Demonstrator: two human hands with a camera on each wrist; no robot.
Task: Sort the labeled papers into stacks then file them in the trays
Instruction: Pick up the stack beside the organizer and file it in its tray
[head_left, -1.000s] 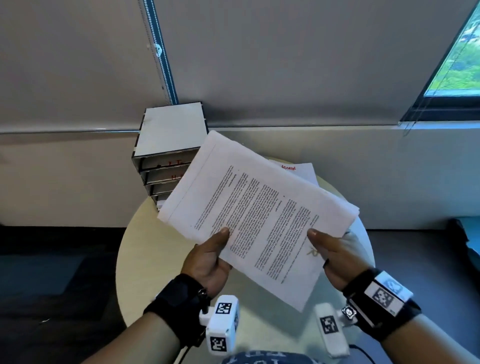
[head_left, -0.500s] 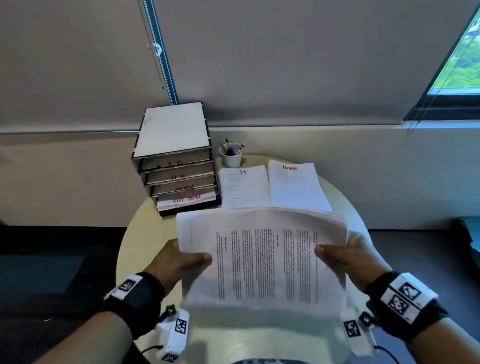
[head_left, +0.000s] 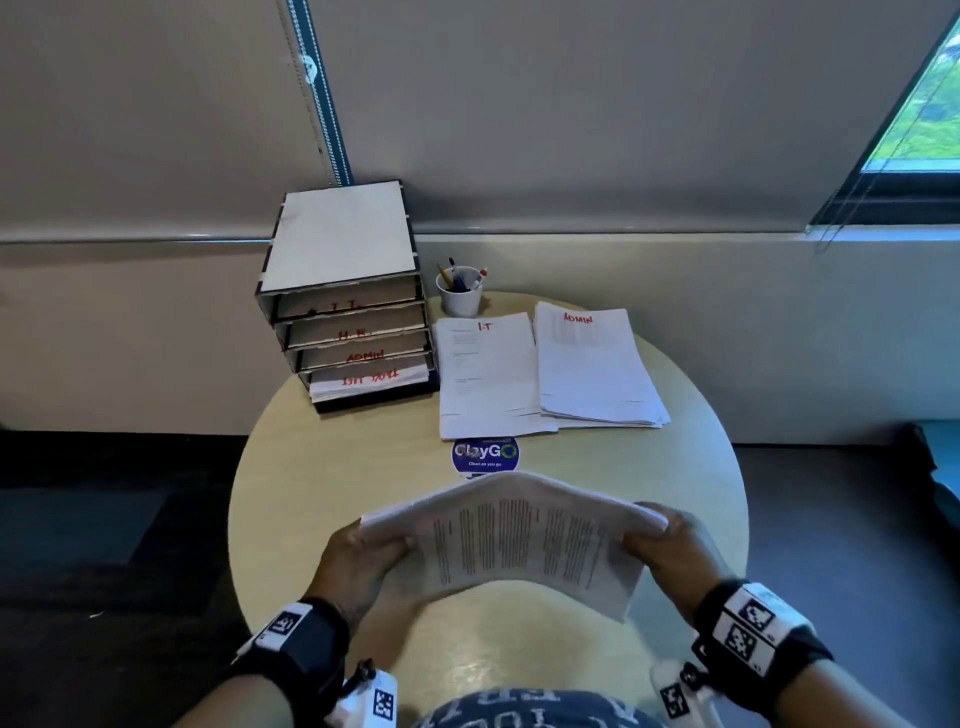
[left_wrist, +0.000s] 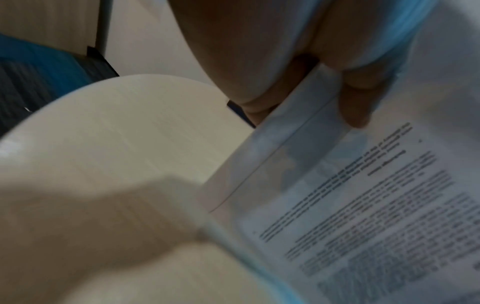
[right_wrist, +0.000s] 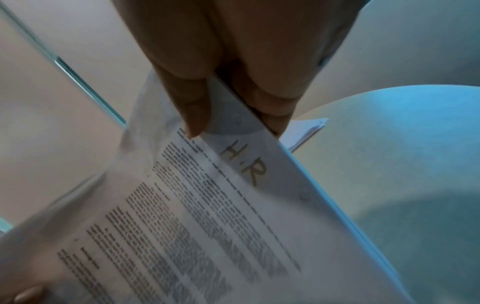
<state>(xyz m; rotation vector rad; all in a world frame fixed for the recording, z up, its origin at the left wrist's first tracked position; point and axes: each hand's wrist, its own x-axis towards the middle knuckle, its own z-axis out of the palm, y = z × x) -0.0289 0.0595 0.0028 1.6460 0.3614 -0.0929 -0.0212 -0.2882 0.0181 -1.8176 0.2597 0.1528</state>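
Observation:
I hold a stack of printed papers (head_left: 519, 540) marked "H.R" (right_wrist: 244, 162) low over the near part of the round table (head_left: 322, 467); it bows upward in the middle. My left hand (head_left: 363, 551) grips its left edge and my right hand (head_left: 670, 545) grips its right edge, thumbs on top. Farther back lie a stack labelled "I.T" (head_left: 488, 374) and a stack labelled "ADMIN" (head_left: 592, 364), side by side. The tiered file tray (head_left: 343, 291) stands at the back left, with shelves lettered I.T, H.R and ADMIN and papers in the lowest one.
A white cup of pens (head_left: 460, 293) stands between the tray and the I.T stack. A round blue "ClayGo" sticker (head_left: 484, 456) sits mid-table. A wall ledge runs behind the table, and a window (head_left: 919, 119) is at the upper right. Dark floor surrounds the table.
The papers came down from a raised, slanted position to low over the table and turned level. Both hands shifted to the side edges, and the stack now bows upward.

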